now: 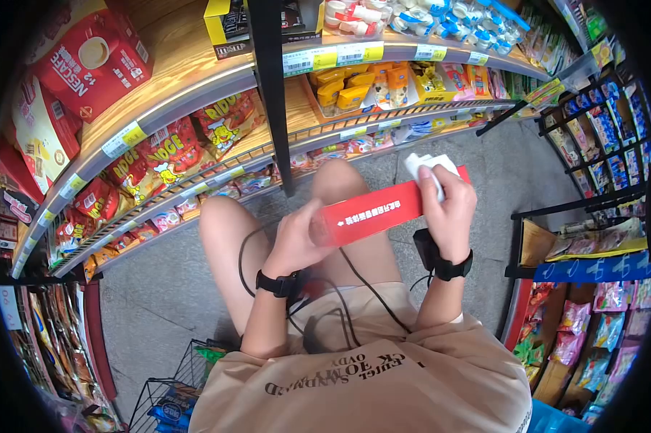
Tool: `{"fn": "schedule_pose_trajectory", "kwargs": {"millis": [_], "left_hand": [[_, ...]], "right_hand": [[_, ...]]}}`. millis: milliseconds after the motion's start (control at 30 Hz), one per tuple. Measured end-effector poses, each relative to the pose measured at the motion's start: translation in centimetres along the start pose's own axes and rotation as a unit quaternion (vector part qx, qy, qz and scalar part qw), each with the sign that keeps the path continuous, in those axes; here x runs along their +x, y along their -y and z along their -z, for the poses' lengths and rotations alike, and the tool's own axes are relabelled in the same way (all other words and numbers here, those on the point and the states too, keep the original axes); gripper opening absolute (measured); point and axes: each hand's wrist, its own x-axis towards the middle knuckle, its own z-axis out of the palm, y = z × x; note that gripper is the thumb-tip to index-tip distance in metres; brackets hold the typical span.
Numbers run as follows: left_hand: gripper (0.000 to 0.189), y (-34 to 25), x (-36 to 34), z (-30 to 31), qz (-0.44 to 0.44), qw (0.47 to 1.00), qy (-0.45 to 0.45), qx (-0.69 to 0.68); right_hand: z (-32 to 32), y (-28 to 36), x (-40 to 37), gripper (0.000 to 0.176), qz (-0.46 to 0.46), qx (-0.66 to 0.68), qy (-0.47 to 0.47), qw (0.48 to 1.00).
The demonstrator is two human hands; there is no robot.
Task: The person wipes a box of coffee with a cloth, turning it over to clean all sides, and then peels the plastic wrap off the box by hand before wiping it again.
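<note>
A long red carton (372,214) with white lettering lies across my knees' height, held up between both hands. My left hand (296,234) is closed around its left end, which looks slightly blurred. Near the other end, my right hand (448,206) is closed with a folded white cloth or tissue (432,167) under the thumb, pressed against the carton's top edge. The right palm partly covers that end of the carton, so I cannot see all of the grip. Black bands sit on both wrists, and dark cables hang below the hands.
Snack shelves (318,115) curve around the front, with a black upright post (267,94) close ahead. Red Nescafe boxes (94,54) stand on the upper left shelf. A black wire basket (148,397) with packets is at lower left. More racks (571,332) stand at right.
</note>
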Motion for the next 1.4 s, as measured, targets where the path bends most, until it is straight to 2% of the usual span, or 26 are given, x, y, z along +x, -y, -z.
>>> {"fn": "schedule_pose_trajectory", "kwargs": {"millis": [33, 133, 300, 367, 500, 600, 800, 900, 1000, 1100, 1167, 1233, 1300, 1400], "left_hand": [[0.048, -0.5, 0.1, -0.1, -0.003, 1.0, -0.006, 0.004], [0.045, -1.0, 0.3, -0.7, -0.032, 0.999, -0.027, 0.029], [0.047, -1.2, 0.1, -1.8, -0.036, 0.996, -0.043, 0.066], [0.051, -1.3, 0.2, -1.8, -0.049, 0.996, -0.051, 0.048], [0.048, 0.1, -0.3, -2.2, -0.017, 0.998, -0.056, 0.009], [0.046, -1.5, -0.1, -1.3, -0.014, 0.998, -0.043, 0.036], [0.048, -1.8, 0.0, -0.6, -0.021, 0.997, -0.031, 0.064], [0.05, -2.2, 0.3, -0.7, -0.04, 0.996, -0.033, 0.073], [0.049, -2.8, 0.5, -0.9, -0.051, 0.995, -0.042, 0.072], [0.048, -2.2, 0.1, -1.4, -0.043, 0.996, -0.05, 0.064], [0.047, -2.0, 0.1, -1.6, -0.03, 0.996, -0.045, 0.064], [0.052, -1.2, -0.1, -1.8, -0.023, 0.996, -0.042, 0.069], [0.056, -0.6, -0.2, -1.8, -0.028, 0.997, -0.044, 0.061], [0.058, -0.3, -0.4, -1.5, -0.047, 0.997, -0.053, 0.034]], "right_hand": [[0.1, -0.4, 0.0, 0.028, -0.031, -0.016, -0.01, 0.999], [-0.1, 0.1, -0.5, 0.029, -0.049, -0.042, -0.028, 0.998], [-1.4, 5.5, -1.6, 0.024, 0.097, 0.045, 0.016, 0.994], [-1.9, 7.6, -1.9, 0.022, 0.13, 0.07, 0.035, 0.988], [-2.2, 8.1, -2.0, 0.02, 0.165, 0.109, 0.062, 0.978], [-1.7, 6.2, -1.3, 0.018, 0.121, 0.119, 0.045, 0.984], [-1.1, -1.3, 0.0, 0.028, -0.061, 0.085, -0.014, 0.994], [-1.2, -3.3, 0.5, 0.031, -0.079, 0.04, -0.025, 0.996], [-1.3, -2.7, 0.2, 0.03, -0.057, 0.034, -0.041, 0.997], [-1.1, 0.4, -0.6, 0.028, -0.037, 0.068, 0.008, 0.997], [-1.2, 3.3, -1.1, 0.017, 0.028, 0.08, 0.018, 0.996], [-1.6, 5.3, -1.5, 0.014, 0.106, 0.088, 0.035, 0.99], [-1.5, 7.3, -1.7, 0.016, 0.154, 0.1, 0.058, 0.981], [-2.4, 7.9, -1.9, 0.026, 0.188, 0.146, 0.043, 0.97]]}}
